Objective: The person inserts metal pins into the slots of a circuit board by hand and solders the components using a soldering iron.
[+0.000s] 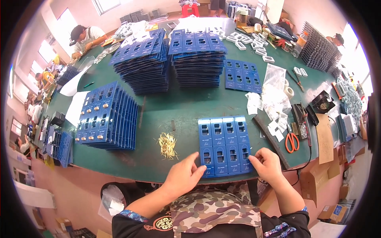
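Note:
A blue circuit board panel, divided into two rows of boards with rectangular cutouts, lies flat near the front edge of the green table. My left hand is at its left edge, thumb and index finger apart, the thumb tip against the lower left corner. At the right edge, my right hand has curled fingers, with thumb and index closed on the panel's side; the underside of that grip is hidden. Left of the panel is a loose heap of thin gold-coloured pins.
Tall stacks of blue panels stand behind, and another stack leans at left. A dark bar, orange-handled scissors, a soldering iron and plastic bags lie at right. Co-workers sit around the table.

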Motion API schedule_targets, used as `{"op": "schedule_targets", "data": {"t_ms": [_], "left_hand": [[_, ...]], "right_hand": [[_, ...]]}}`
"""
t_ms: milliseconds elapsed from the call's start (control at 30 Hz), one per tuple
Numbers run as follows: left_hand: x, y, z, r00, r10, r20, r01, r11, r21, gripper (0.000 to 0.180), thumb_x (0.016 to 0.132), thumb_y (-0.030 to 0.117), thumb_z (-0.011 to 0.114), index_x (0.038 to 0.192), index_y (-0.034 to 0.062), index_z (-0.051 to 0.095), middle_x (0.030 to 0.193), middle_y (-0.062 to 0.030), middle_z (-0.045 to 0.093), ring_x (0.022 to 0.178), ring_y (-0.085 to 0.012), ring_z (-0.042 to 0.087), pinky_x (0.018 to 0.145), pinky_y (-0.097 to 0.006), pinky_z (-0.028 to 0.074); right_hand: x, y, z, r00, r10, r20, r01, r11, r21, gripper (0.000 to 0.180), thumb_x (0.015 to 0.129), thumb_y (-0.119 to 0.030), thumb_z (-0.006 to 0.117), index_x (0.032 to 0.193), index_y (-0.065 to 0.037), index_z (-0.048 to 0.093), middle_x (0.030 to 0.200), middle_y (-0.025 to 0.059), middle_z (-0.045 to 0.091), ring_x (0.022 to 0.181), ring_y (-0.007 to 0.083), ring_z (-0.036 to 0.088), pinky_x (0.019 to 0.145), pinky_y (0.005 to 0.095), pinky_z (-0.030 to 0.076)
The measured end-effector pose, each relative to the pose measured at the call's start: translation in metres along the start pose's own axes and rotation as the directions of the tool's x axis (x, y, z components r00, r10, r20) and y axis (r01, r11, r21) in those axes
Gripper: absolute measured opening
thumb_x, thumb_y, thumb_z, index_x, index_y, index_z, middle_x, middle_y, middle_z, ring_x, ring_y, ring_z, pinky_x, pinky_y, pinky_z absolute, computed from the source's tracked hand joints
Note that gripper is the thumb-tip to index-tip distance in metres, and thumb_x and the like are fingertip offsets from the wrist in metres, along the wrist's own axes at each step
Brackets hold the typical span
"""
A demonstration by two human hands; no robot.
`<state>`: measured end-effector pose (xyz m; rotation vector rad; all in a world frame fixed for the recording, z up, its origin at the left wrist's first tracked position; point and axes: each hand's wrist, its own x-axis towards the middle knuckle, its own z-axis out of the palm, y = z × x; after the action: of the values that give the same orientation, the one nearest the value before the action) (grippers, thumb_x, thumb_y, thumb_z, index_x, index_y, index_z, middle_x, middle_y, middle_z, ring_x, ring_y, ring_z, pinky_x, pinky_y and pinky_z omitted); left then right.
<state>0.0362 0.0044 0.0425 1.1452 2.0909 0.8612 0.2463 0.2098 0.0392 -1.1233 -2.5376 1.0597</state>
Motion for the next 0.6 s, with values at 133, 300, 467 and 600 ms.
{"op": "schedule_targets", "data": {"t_ms": [133, 300, 467, 600], "left_hand": [[0.025, 0.0, 0.002, 0.817, 0.538, -0.208, -0.428, 0.807, 0.407, 0.061, 0.085, 0.032, 0.068, 0.13, -0.0042, 0.048, 0.109, -0.0195, 0.06, 0.099, -0.0321, 0.06, 0.087, -0.042, 0.048], [0.044, -0.002, 0.014, 0.943, 0.326, 0.066, -0.311, 0.795, 0.52, 0.095, 0.083, 0.066, 0.055, 0.144, -0.003, 0.03, 0.151, -0.0325, 0.011, 0.141, -0.0483, 0.01, 0.114, -0.056, 0.012], [0.043, -0.007, 0.016, 0.967, 0.25, 0.051, -0.234, 0.79, 0.567, 0.1, 0.085, 0.066, 0.051, 0.148, -0.0031, 0.015, 0.149, -0.0364, 0.008, 0.141, -0.0495, 0.008, 0.114, -0.056, 0.009], [0.042, -0.011, 0.02, 0.973, 0.22, 0.067, -0.218, 0.793, 0.569, 0.104, 0.086, 0.07, 0.044, 0.146, -0.0084, 0.011, 0.149, -0.0369, 0.009, 0.142, -0.0487, 0.007, 0.114, -0.058, 0.004]], "right_hand": [[0.011, -0.009, 0.002, 0.855, -0.508, -0.102, 0.473, 0.846, -0.248, 0.047, 0.081, -0.035, 0.073, 0.109, 0.001, 0.062, 0.124, 0.0238, 0.054, 0.109, 0.0367, 0.057, 0.09, 0.0429, 0.048], [0.022, -0.019, 0.014, 0.874, -0.476, 0.096, 0.48, 0.817, -0.321, 0.069, 0.08, -0.046, 0.07, 0.131, -0.002, 0.052, 0.144, 0.0316, 0.028, 0.135, 0.0473, 0.029, 0.11, 0.0484, 0.029], [0.015, -0.012, 0.016, 0.911, -0.402, 0.095, 0.407, 0.837, -0.366, 0.08, 0.081, -0.052, 0.067, 0.136, 0.002, 0.044, 0.145, 0.0343, 0.025, 0.136, 0.0486, 0.026, 0.111, 0.0525, 0.025], [0.013, -0.011, 0.018, 0.92, -0.373, 0.117, 0.389, 0.841, -0.377, 0.086, 0.081, -0.052, 0.067, 0.137, 0.006, 0.039, 0.146, 0.0337, 0.025, 0.136, 0.0481, 0.025, 0.111, 0.054, 0.023]]}}
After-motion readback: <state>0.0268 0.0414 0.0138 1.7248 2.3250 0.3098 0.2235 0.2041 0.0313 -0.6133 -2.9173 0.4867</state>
